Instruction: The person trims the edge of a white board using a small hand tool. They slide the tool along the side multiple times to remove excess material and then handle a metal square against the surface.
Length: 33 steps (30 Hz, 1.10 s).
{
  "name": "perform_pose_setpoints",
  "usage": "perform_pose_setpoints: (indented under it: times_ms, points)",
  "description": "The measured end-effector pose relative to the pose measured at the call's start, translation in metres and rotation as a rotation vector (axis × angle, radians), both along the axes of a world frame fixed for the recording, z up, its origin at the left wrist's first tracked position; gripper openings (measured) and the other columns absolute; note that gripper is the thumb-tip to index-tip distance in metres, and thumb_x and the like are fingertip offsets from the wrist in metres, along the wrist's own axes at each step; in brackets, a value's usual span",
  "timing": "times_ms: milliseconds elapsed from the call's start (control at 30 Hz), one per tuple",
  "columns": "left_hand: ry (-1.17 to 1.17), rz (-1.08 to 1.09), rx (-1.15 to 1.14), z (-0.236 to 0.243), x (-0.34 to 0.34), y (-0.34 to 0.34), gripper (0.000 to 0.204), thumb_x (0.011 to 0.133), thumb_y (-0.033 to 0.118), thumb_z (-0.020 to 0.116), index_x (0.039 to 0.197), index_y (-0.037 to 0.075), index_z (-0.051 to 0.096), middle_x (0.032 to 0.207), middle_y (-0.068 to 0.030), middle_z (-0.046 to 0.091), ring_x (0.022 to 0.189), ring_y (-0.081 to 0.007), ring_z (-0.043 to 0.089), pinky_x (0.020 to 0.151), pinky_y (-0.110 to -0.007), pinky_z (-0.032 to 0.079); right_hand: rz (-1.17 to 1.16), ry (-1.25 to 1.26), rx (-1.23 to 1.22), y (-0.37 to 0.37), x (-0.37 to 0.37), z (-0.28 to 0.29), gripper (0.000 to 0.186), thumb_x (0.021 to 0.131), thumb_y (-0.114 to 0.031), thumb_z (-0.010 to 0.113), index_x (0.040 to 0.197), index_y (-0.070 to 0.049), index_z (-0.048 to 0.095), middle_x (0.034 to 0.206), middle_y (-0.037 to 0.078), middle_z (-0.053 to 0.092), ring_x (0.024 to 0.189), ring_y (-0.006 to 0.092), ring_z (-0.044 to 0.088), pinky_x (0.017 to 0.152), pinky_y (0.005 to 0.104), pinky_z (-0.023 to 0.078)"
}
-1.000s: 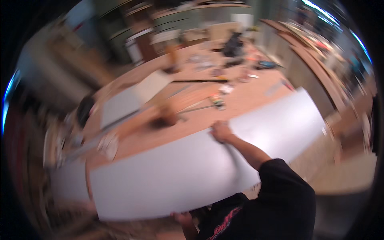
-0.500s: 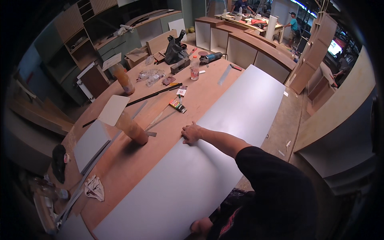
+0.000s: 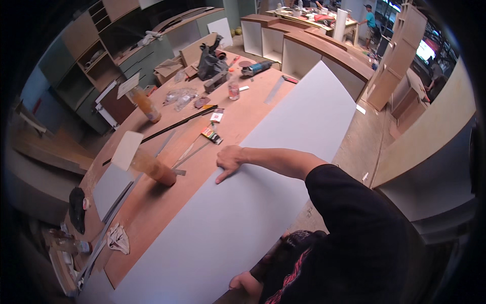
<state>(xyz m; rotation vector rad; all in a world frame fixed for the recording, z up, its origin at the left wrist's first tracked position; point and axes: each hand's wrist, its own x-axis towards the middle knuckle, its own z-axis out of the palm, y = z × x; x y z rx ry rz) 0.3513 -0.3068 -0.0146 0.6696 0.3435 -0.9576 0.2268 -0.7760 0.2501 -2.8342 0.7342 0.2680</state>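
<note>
A long white panel lies across the near side of a wooden tabletop. My right hand is at the panel's far long edge, with the fingers bent over it and the thumb stretched along the edge. My left hand is closed at the near edge, low in the picture; its fingertips are hidden. Left of my right hand stand a jar of orange-brown stuff with a pale flat piece on top, a small colourful box and a thin metal strip.
Farther along are a power grinder, a plastic bottle, a black bag, a metal ruler and a second orange jar. A crumpled cloth lies at left. Cabinets stand behind; a person is in the background.
The view has shifted slightly. The panel's far end sits higher in the picture, and its bright reflection has gone. My right hand's thumb has spread apart from the fingers; more of my left hand shows.
</note>
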Motion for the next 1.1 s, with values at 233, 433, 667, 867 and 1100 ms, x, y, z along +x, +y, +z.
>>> perform_pose_setpoints:
  times_ms: [233,433,667,867,1100]
  points:
    - [-0.067,-0.051,-0.117,0.0,-0.036,0.002,0.072,0.097,0.057,0.049,0.146,0.004,0.039,0.148,-0.0154,0.043,0.136,-0.0341,0.037,0.114,-0.052,0.029,0.029,-0.084,-0.038,0.055,-0.054,0.05,0.094,0.076,-0.089,0.043,0.084,-0.001,0.074,0.085,0.021,0.071,0.089,0.0421,0.068,0.077,0.051,0.056]
    - [-0.254,-0.019,-0.178,0.012,-0.063,0.018,0.094,0.087,0.071,0.052,0.15,0.004,0.033,0.156,-0.0113,0.034,0.142,-0.038,0.03,0.118,-0.054,0.025,-0.017,-0.239,-0.118,0.123,-0.113,0.093,0.087,0.074,-0.088,0.047,0.072,-0.004,0.068,0.072,0.017,0.067,0.074,0.0397,0.067,0.065,0.0482,0.054]
    - [-0.018,0.253,-0.118,0.125,-0.03,0.038,0.107,0.083,0.083,0.043,0.154,0.005,0.025,0.16,-0.0102,0.027,0.145,-0.0366,0.024,0.121,-0.052,0.017,-0.128,-0.518,-0.224,0.177,-0.164,0.132,0.079,0.073,-0.084,0.055,0.061,-0.007,0.061,0.059,0.013,0.062,0.059,0.0373,0.063,0.051,0.0451,0.05]
    - [-0.684,0.222,-0.03,0.258,-0.001,0.041,0.105,0.088,0.081,0.036,0.155,0.001,0.017,0.16,-0.017,0.022,0.146,-0.0381,0.024,0.121,-0.055,0.02,-0.253,-0.861,-0.396,0.204,-0.191,0.133,0.07,0.073,-0.074,0.067,0.054,-0.008,0.051,0.051,0.011,0.054,0.05,0.0344,0.058,0.046,0.0424,0.044]
    - [-0.937,0.374,0.053,0.427,-0.013,0.02,0.1,0.092,0.075,0.039,0.153,-0.003,0.021,0.157,-0.0203,0.027,0.141,-0.0393,0.034,0.116,-0.054,0.032,-0.433,-1.188,-0.336,0.244,-0.213,0.13,0.069,0.075,-0.062,0.076,0.052,-0.005,0.044,0.047,0.012,0.045,0.044,0.0308,0.046,0.046,0.0408,0.038]
